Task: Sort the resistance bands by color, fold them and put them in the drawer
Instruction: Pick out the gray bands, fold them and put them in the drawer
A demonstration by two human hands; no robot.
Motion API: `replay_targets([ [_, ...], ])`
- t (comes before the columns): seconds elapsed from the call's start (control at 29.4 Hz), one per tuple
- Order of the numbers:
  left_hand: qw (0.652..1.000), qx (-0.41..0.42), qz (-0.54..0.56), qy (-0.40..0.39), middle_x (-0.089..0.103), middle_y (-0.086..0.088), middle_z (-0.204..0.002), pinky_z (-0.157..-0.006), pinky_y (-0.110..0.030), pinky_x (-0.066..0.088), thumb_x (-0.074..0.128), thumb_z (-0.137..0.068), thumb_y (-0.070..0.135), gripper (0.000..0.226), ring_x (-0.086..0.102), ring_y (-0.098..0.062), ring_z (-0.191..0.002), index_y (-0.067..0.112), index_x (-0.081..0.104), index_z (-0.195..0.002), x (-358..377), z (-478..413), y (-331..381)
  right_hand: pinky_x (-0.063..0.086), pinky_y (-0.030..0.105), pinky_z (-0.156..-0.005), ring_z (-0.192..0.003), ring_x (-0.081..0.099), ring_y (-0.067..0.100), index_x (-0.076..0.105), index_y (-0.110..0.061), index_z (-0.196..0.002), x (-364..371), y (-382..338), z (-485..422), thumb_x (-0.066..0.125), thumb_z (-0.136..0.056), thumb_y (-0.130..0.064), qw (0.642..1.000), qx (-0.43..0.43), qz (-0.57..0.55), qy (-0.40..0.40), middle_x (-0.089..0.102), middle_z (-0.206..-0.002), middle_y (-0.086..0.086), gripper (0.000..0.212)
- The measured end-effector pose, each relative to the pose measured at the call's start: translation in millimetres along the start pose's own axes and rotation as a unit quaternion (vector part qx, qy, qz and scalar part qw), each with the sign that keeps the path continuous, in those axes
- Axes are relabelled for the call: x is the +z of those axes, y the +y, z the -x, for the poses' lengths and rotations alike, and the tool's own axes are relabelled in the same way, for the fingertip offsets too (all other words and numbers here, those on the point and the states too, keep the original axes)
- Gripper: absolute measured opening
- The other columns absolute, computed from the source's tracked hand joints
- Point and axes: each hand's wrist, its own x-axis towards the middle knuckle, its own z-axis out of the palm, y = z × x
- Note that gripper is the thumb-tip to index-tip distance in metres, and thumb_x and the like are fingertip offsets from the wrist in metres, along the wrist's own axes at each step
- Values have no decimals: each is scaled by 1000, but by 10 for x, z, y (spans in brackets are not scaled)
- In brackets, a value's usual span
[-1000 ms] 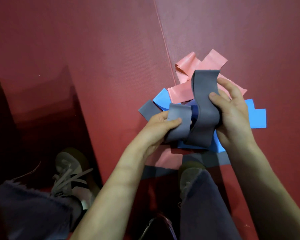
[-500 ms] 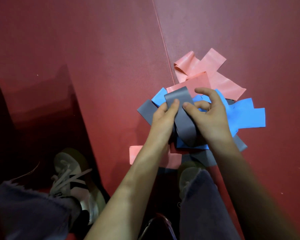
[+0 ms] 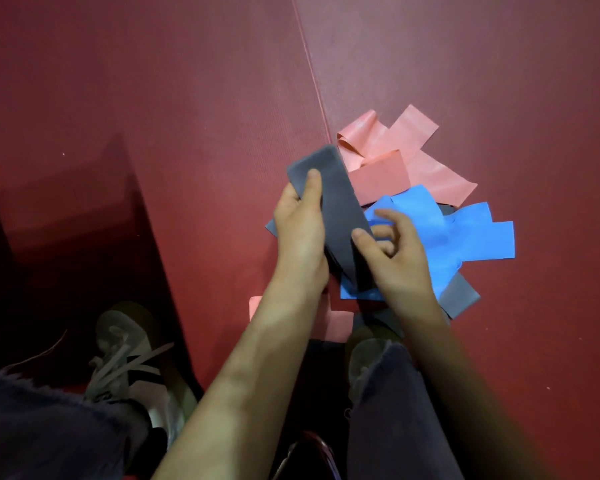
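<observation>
A folded grey resistance band [image 3: 336,199] is held flat above a pile of bands on the red floor mat. My left hand [image 3: 300,230] grips its left edge, thumb on top near the far end. My right hand [image 3: 394,254] pinches its near right edge with thumb and fingers. Under and beside it lie blue bands [image 3: 465,233], pink bands [image 3: 395,150] farther away, and more grey bands [image 3: 459,299] nearer me. One pink band [image 3: 338,323] lies partly hidden under my left forearm. No drawer is in view.
A seam [image 3: 312,74] runs across the red mat [image 3: 187,98] toward the pile. My two shoes [image 3: 129,362] and dark trouser legs [image 3: 392,417] fill the bottom. A dark shadowed area [image 3: 49,237] covers the left side.
The loose, looped grey band has been flattened into a folded strip. Both hands shifted left and slightly away from me, with the left thumb now pressing the strip's far end.
</observation>
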Motion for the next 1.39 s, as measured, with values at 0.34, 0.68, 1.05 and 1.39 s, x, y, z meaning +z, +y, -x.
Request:
replay_targets([
  [0.34, 996, 76, 7, -40, 57, -13, -86, -72, -31, 46, 45, -94, 15, 15, 51, -25, -82, 11, 55, -84, -100, -27, 253, 31, 32, -61, -61, 36, 18, 42, -5, -60, 28, 135, 72, 54, -87, -30, 983, 37, 38, -176, 37, -62, 8, 39],
  [0.68, 998, 49, 3, -45, 65, 2, -67, -65, -25, 51, 46, -94, 15, 20, 58, -15, -66, 17, 60, -79, -186, -2, 121, 40, 5, -80, -90, 56, 0, 57, -12, -102, -29, 237, 88, 46, -86, -5, 996, -49, 72, 28, 61, -92, -4, 21],
  [1.05, 997, 27, 15, -69, 67, 9, -57, -59, -16, 52, 44, -94, 12, 23, 62, -4, -55, 16, 60, -79, -170, 29, 21, 33, 41, -101, -116, 49, 32, 52, -7, -119, -352, 346, -209, 47, -79, 2, 925, -84, 356, 108, 56, -123, 11, 42],
  [1.39, 997, 24, 21, -72, 67, 4, -61, -61, -22, 53, 44, -94, 13, 21, 61, -10, -57, 14, 60, -81, -142, 45, -58, 27, 40, -91, -112, 41, 33, 66, -7, -96, -528, 254, -372, 54, -72, -18, 869, -163, 452, 117, 53, -116, 21, 29],
])
